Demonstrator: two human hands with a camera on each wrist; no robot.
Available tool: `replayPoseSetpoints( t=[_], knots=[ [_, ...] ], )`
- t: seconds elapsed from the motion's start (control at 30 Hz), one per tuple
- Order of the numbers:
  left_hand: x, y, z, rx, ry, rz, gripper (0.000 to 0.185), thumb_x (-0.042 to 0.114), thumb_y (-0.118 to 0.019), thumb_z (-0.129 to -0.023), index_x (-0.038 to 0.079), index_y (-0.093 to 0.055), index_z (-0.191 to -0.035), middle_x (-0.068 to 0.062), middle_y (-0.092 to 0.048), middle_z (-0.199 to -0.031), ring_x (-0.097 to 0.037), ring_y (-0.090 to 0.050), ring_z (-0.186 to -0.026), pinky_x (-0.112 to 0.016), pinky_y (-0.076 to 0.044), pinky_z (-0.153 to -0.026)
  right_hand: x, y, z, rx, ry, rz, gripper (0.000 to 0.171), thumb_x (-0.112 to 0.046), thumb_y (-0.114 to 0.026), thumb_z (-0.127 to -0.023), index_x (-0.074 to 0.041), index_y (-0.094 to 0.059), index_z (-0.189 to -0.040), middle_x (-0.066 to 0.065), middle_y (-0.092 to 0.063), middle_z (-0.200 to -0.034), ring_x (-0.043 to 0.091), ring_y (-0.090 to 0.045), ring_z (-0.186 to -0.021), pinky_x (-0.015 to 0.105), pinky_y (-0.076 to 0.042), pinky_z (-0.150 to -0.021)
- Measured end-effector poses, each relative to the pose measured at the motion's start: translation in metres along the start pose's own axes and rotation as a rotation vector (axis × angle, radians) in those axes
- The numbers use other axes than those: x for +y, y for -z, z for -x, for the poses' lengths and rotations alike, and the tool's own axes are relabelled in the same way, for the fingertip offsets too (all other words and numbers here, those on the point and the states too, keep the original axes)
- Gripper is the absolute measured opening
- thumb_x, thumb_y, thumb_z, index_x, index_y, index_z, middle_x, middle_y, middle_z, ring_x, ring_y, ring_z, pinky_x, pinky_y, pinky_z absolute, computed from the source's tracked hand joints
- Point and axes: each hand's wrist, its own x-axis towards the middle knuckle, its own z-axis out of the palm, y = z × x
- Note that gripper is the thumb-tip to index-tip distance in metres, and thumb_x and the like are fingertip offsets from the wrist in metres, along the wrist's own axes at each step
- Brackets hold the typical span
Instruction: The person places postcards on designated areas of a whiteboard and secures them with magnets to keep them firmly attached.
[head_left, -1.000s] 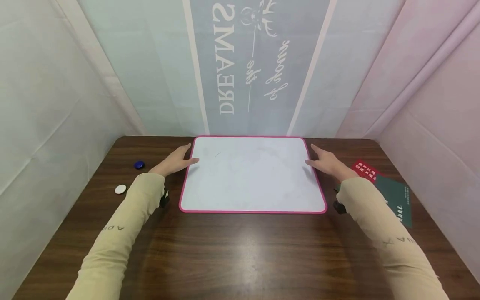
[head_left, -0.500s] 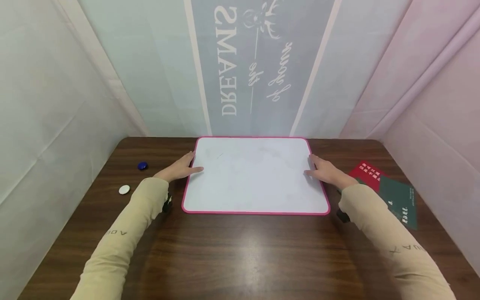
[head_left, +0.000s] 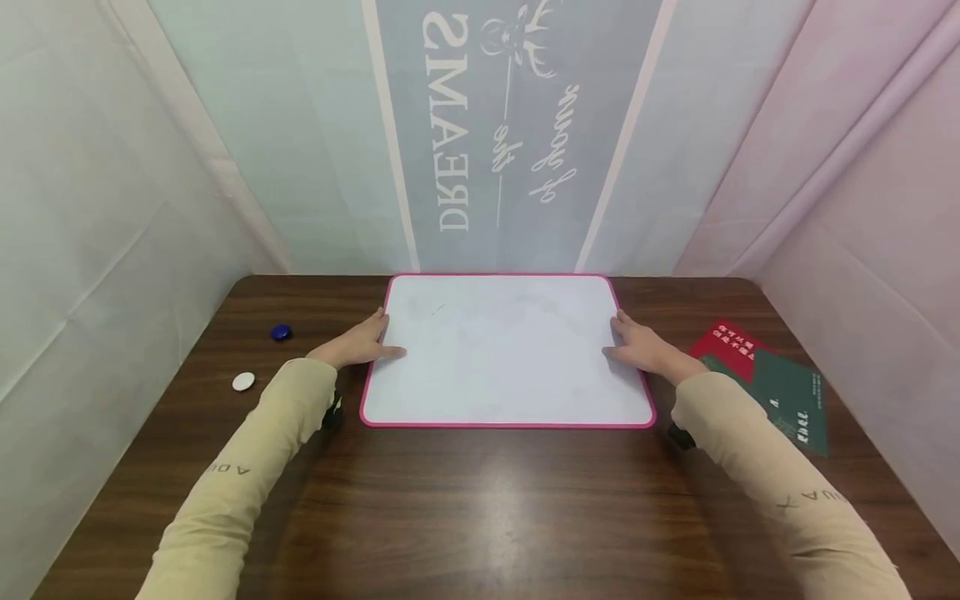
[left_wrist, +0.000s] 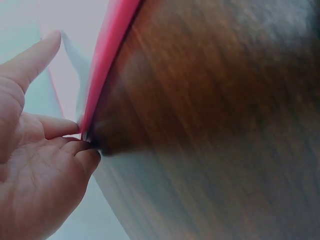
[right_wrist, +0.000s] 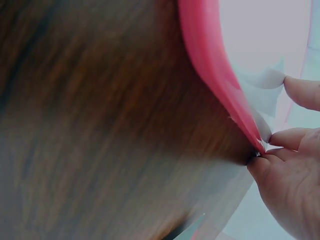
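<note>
A whiteboard (head_left: 502,358) with a pink rim lies flat at the table's far side. My left hand (head_left: 358,340) is at its left edge, and my right hand (head_left: 643,346) at its right edge. In the left wrist view, fingertips (left_wrist: 90,145) touch the pink rim from outside, while the thumb extends over the white surface. On the other side, the right fingertips (right_wrist: 260,157) meet the rim likewise, with that thumb also over the board. Whether either thumb presses on the surface is hard to tell.
To the left on the brown wooden table (head_left: 487,517) are a blue round piece (head_left: 281,332) and a white round piece (head_left: 243,382). A red card (head_left: 723,346) and a dark green card (head_left: 795,400) lie at the right, partly behind my right arm. Fabric walls surround the table.
Both hands have come down and slightly nearer to the board; their fingers now touch its side edges. The board stays in place.
</note>
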Motion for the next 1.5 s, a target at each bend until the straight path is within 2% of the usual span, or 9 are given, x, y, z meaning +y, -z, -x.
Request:
replayPoseSetpoints(
  t=[0.17, 0.47, 0.7, 0.87, 1.13, 1.5],
  knots=[
    [0.006, -0.001, 0.002, -0.003, 0.028, -0.008, 0.091, 0.035, -0.062, -0.086, -0.017, -0.008, -0.138, -0.029, 0.002, -0.147, -0.039, -0.003, -0.136, -0.048, -0.011, -0.109, -0.003, -0.001, 0.001, 0.004, -0.015, 0.006, 0.077, -0.032, -0.052, -0.089, 0.012, -0.015, -0.140, 0.030, -0.005, -0.146, 0.045, -0.012, -0.133, 0.057, -0.018, -0.104],
    [0.005, -0.007, 0.002, -0.001, 0.017, -0.019, 0.091, 0.035, -0.061, -0.086, -0.016, -0.006, -0.138, -0.029, 0.005, -0.147, -0.039, -0.004, -0.136, -0.047, -0.012, -0.109, -0.005, -0.003, 0.001, 0.017, -0.026, 0.087, 0.072, -0.029, -0.051, -0.088, 0.017, -0.022, -0.135, 0.035, -0.011, -0.143, 0.048, -0.018, -0.129, 0.056, -0.021, -0.103],
    [0.009, -0.010, 0.008, 0.007, 0.020, -0.075, 0.087, 0.034, -0.062, -0.086, -0.018, -0.013, -0.137, -0.032, 0.000, -0.146, -0.042, -0.010, -0.134, -0.048, -0.015, -0.108, -0.008, -0.005, 0.008, 0.014, -0.038, 0.063, 0.074, -0.030, -0.053, -0.088, 0.015, -0.020, -0.137, 0.033, -0.010, -0.144, 0.047, -0.016, -0.130, 0.056, -0.022, -0.102],
    [0.011, -0.013, 0.013, 0.006, 0.030, -0.070, 0.087, 0.033, -0.062, -0.087, -0.017, -0.013, -0.137, -0.032, 0.001, -0.146, -0.042, -0.009, -0.134, -0.049, -0.015, -0.108, -0.008, -0.007, 0.015, 0.014, -0.046, 0.056, 0.077, -0.031, -0.055, -0.087, 0.013, -0.019, -0.138, 0.031, -0.009, -0.145, 0.045, -0.017, -0.131, 0.056, -0.025, -0.101],
    [0.011, -0.018, 0.017, 0.008, 0.011, -0.071, 0.087, 0.035, -0.061, -0.087, -0.017, -0.013, -0.137, -0.032, 0.000, -0.145, -0.043, -0.011, -0.134, -0.050, -0.017, -0.107, -0.007, -0.009, 0.026, 0.000, -0.054, 0.053, 0.080, -0.035, -0.057, -0.086, 0.010, -0.019, -0.140, 0.030, -0.011, -0.146, 0.046, -0.018, -0.131, 0.058, -0.029, -0.098],
    [0.011, -0.019, 0.029, -0.010, -0.005, -0.064, 0.087, 0.036, -0.060, -0.088, -0.016, -0.012, -0.138, -0.032, 0.001, -0.146, -0.042, -0.009, -0.134, -0.050, -0.016, -0.107, -0.011, -0.011, 0.038, 0.006, -0.008, 0.062, 0.079, -0.035, -0.057, -0.086, 0.012, -0.021, -0.138, 0.031, -0.011, -0.145, 0.047, -0.018, -0.130, 0.057, -0.028, -0.098]
  ],
)
